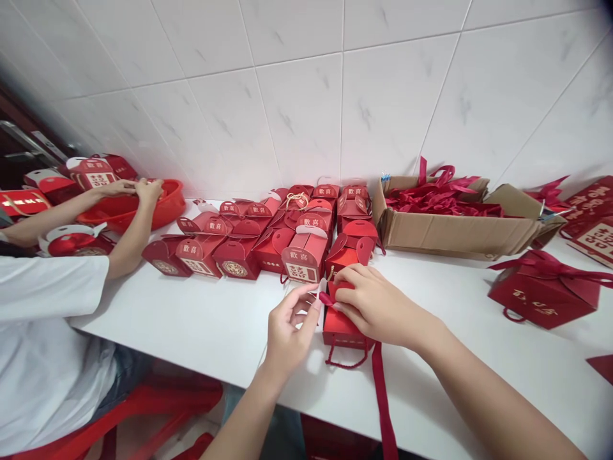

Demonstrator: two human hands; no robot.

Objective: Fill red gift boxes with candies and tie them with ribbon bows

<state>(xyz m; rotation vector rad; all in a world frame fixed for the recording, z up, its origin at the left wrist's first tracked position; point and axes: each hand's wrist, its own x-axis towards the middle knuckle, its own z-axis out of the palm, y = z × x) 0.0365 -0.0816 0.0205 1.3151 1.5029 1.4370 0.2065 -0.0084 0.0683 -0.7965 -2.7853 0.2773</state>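
Note:
A small red box [341, 332] stands on the white table [225, 326] in front of me, a cord handle hanging at its near side. My left hand [293, 322] is at the box's upper left, thumb and fingertips closing round a dark red ribbon [383, 402]. My right hand [368, 303] lies over the top of the box, its curled fingers on the same ribbon beside the white edge of a flap. The ribbon's long tail runs down past the table's front edge. My right fingers hide most of the box top.
Rows of red boxes [239, 252] stand behind my hands. A cardboard box [454, 235] of ribbons is at the back right, near a ribbon-tied box [543, 294]. At left, a person in white reaches over a red basin [170, 207].

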